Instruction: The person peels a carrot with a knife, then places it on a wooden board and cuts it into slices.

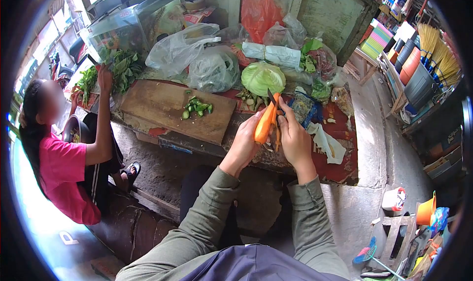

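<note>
My left hand (242,139) is closed round a peeled-looking orange carrot (265,125), held up at a slant over the table's front edge. My right hand (294,137) is closed on a knife (271,97), whose dark blade lies against the carrot's upper end; its handle is mostly hidden. A thin orange strip hangs between the carrot and my right fingers. Just beyond my hands sits a pale green cabbage (263,79). To the left, chopped green pieces (197,107) lie on a wooden cutting board (162,103).
Plastic bags (213,68) and a red bag (260,15) crowd the table's back. A crumpled white wrapper (327,143) lies right of my hands. At left, a person in a pink shirt (61,175) handles leafy greens (125,70). Brooms (436,47) stand at far right.
</note>
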`<state>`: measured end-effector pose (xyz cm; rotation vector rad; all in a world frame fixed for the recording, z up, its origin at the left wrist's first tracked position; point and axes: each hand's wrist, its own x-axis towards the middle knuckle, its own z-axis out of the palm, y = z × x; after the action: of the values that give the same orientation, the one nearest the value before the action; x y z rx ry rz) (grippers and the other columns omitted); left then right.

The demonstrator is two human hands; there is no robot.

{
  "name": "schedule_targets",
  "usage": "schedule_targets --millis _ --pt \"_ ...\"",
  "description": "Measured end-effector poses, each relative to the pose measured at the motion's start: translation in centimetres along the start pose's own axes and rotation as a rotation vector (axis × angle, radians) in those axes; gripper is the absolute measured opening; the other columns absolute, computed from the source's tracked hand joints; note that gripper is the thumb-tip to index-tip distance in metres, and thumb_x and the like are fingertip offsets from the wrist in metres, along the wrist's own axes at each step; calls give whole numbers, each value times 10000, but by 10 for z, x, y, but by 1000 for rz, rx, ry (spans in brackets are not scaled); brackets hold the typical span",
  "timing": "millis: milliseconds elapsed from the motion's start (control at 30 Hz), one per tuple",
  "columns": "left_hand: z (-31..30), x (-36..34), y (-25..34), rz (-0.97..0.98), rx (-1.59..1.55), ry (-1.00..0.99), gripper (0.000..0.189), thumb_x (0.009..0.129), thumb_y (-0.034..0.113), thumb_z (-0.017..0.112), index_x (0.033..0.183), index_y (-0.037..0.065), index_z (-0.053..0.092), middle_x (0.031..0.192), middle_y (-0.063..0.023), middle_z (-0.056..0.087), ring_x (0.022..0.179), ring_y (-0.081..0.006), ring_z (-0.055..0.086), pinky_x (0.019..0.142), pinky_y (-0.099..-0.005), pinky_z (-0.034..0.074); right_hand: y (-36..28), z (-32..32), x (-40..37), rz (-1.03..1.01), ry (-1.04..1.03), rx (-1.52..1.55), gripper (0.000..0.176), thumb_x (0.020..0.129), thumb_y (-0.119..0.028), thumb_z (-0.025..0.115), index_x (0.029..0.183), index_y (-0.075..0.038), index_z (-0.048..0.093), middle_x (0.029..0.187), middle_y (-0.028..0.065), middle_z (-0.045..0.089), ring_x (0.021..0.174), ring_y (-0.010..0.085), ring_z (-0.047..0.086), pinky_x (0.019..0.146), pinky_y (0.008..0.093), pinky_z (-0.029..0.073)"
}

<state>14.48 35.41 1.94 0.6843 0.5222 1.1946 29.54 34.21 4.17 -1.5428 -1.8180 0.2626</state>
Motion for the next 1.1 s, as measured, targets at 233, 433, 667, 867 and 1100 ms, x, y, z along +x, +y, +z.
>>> schedule_targets --millis 233,433,667,867,1100 --pt "-3 -3 3 -8 92 -69 488 1115 311 419 1492 6 468 1142 -52 634 897 -109 611 734 -256 512 15 4 7 -25 37 114 407 1088 -268 446 1495 -264 443 1238 133 708 1034 381 703 771 444 557" --pt "-1 -3 5 -6 79 -57 482 1105 316 438 1493 32 477 1128 -32 622 875 -88 594 694 -234 500 9 -5 4 65 -30 177 473 1089 -292 434 1559 -299 379 1213 197 704 1021 414 699 770 456 544" --pt "-2 -2 6 -3 161 -114 497 1105 328 439 1502 32 475 1140 -31 629 884 -78 595 696 -222 501 16 -9 7 139 -102 194 467 1093 -326 433 1555 -285 387 1311 166 672 1110 389 680 834 431 546" --pt "6 -5 5 -29 150 -122 511 1118 317 403 1513 -2 454 1103 -34 631 865 -86 572 755 -241 487 28 0 12 106 21 250 231 1109 -281 419 1272 -161 528 1394 133 634 1061 334 708 825 400 540" --pt "3 -3 3 -57 129 -171 525 1118 323 406 1515 -18 437 1082 -36 618 867 -90 580 739 -246 492 36 1 16 123 26 602 237 1112 -266 441 1269 -117 538 870 7 597 667 93 520 608 275 424"
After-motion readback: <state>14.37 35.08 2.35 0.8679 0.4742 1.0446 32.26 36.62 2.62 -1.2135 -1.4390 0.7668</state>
